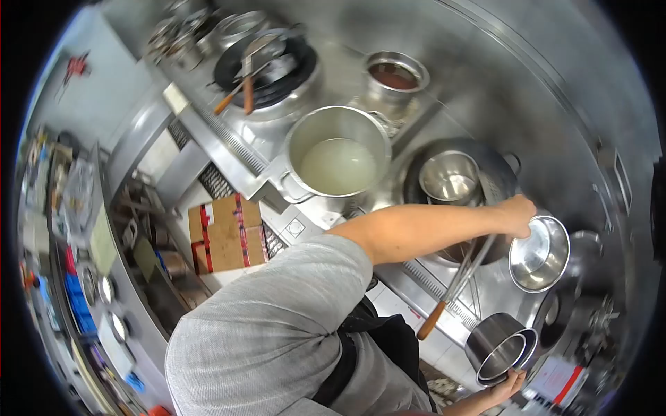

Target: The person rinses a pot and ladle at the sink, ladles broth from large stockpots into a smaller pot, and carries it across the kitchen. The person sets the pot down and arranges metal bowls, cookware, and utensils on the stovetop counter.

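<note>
My left hand (pixel 517 215) reaches across the stove, its fingers closed on the rim of a shiny steel pot (pixel 539 254), which looks empty. At the lower right, my right hand (pixel 506 390) grips the rim of some tilted, nested steel pots (pixel 489 340). Beneath my left forearm is a dark wok (pixel 433 149), partly hidden by the arm. A steel bowl (pixel 449 177) sits inside it. Long utensils, one a wooden-handled tool (pixel 433 319), lean out of the wok toward my body.
A large pot (pixel 295 135) of cloudy liquid stands mid-stove. Behind it is a smaller pot (pixel 406 59) of reddish-brown liquid. Another wok (pixel 302 59) holds wooden-handled tools at the upper left. A cardboard box (pixel 225 232) lies below the stove edge. Cluttered shelves (pixel 149 270) line the left.
</note>
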Available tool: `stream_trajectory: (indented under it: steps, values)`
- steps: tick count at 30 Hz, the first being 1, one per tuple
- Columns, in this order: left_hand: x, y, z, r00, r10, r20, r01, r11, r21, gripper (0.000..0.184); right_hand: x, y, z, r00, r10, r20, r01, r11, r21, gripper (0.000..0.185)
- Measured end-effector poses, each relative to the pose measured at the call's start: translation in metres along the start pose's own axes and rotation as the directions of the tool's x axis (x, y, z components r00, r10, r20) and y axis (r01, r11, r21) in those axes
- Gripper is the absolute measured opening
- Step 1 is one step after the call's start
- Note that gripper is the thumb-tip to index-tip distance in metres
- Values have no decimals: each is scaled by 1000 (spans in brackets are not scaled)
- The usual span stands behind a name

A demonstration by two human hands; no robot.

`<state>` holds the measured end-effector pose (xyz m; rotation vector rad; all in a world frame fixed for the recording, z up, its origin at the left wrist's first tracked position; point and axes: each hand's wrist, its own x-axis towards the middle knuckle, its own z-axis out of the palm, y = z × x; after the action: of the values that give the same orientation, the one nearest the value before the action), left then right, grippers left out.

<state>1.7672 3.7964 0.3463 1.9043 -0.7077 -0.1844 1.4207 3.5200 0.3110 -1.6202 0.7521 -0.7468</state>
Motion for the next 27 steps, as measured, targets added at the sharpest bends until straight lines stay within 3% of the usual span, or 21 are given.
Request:
stream_trajectory:
  steps: [1, 2, 6, 7, 8, 10, 11, 12, 15, 18, 19, 20, 21, 27]
  values:
    - [-35, 6, -46, 988, -101, 117, 112, 989, -95, 12, -12, -12, 12, 988, -72, 134, 68, 997, 35, 11]
    - [-67, 6, -80, 992, -106, 69, 112, 989, -93, 12, -18, -23, 25, 954, -140, 267, 121, 989, 85, 9]
    - [-229, -20, -211, 964, -170, -203, 127, 969, -211, 17, -105, -71, 122, 880, -181, 439, 159, 983, 88, 8]
    - [-279, -23, -242, 943, -179, -280, 148, 981, -127, 21, -133, -77, 146, 863, -176, 474, 155, 984, 82, 8]
    - [-326, -37, -265, 914, -165, -371, 108, 979, -171, 23, -162, -81, 169, 845, -169, 507, 149, 986, 79, 8]
    - [-418, -61, -311, 824, -164, -542, 162, 985, -53, 22, -204, -81, 221, 777, -245, 580, 291, 957, 14, 16]
    - [-468, -48, -333, 766, -280, -579, 265, 958, -112, 21, -221, -76, 252, 728, -272, 629, 324, 945, 34, 17]
    - [-514, -35, -355, 707, -454, -542, 383, 890, -246, 20, -242, -77, 283, 679, -258, 688, 283, 956, 79, 16]
    - [-618, -57, -393, 527, -531, -663, 474, 832, -289, 22, -302, -79, 371, 498, -250, 831, 215, 963, 161, 17]
    - [-684, -76, -431, 396, -548, -736, 641, 740, -206, 24, -366, -89, 435, 422, -260, 869, 175, 963, 204, 17]
    - [-700, -85, -441, 410, -552, -726, 645, 738, -197, 24, -379, -90, 451, 402, -251, 880, 170, 965, 197, 17]
    - [-711, -97, -452, 339, -578, -742, 617, 732, -288, 22, -389, -88, 466, 391, -251, 886, 213, 961, 179, 16]
    - [-719, -110, -463, 268, -602, -752, 579, 724, -373, 20, -409, -95, 480, 385, -213, 898, 89, 977, 194, 15]
    - [-734, -204, -551, 230, -656, -718, 579, 686, -441, 15, -453, -95, 572, 438, -156, 886, 27, 987, 160, 14]
